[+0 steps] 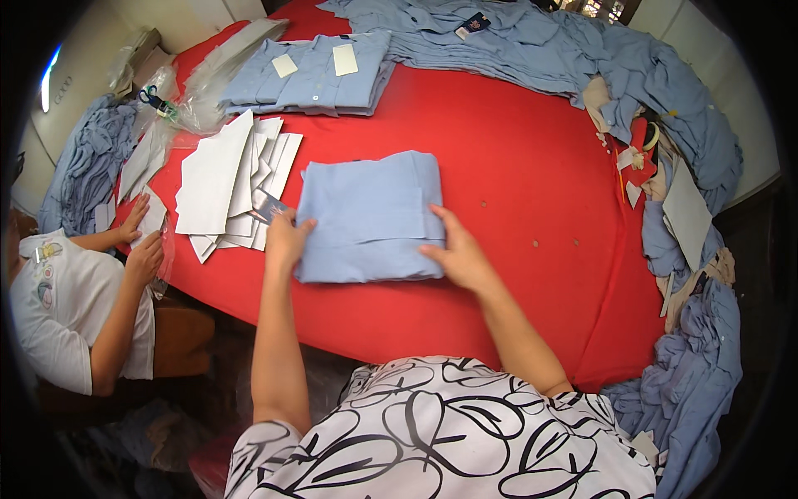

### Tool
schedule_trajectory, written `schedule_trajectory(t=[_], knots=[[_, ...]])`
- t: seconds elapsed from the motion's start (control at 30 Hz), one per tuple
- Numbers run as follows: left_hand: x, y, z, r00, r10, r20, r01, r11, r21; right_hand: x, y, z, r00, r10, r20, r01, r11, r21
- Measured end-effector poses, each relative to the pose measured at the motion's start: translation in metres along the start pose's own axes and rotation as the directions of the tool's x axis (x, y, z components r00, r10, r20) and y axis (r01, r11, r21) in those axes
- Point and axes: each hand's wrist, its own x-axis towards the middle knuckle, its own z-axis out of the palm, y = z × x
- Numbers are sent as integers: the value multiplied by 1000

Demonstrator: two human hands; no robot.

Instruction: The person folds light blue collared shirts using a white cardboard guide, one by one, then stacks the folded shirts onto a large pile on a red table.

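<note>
A folded light-blue shirt (362,204) lies on the red-covered table in front of me, its back side up with a fold line across it. My left hand (287,243) grips its left edge, thumb on top, other fingers partly hidden. At the right edge my right hand (460,254) holds the cloth between thumb and fingers. A dark printed tag (268,205) shows just beyond my left fingers; whether they touch it I cannot tell. Left of the shirt lies a fanned stack of white card sheets (214,179).
Buttoned blue shirts with white tags (312,75) lie stacked at the back. Loose blue shirts (532,37) line the far and right edges. Scissors (155,101) rest on clear plastic bags (195,112). At left, a co-worker's hands (143,245) handle a white piece in clear plastic.
</note>
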Motion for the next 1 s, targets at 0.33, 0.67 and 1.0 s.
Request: schedule_trajectory(t=[0.33, 0.67, 1.0], knots=[[-139, 57, 104, 960, -54, 275, 196, 830, -522, 35, 1, -47, 896, -294, -333, -121, 560, -819], [-135, 81, 60, 920, 61, 387, -109, 989, 102, 63, -15, 17, 979, -189, -69, 19, 430, -903], [-71, 56, 52, 962, 141, 236, -114, 986, -125, 18, -21, -17, 903, -191, -384, -220, 563, -797]])
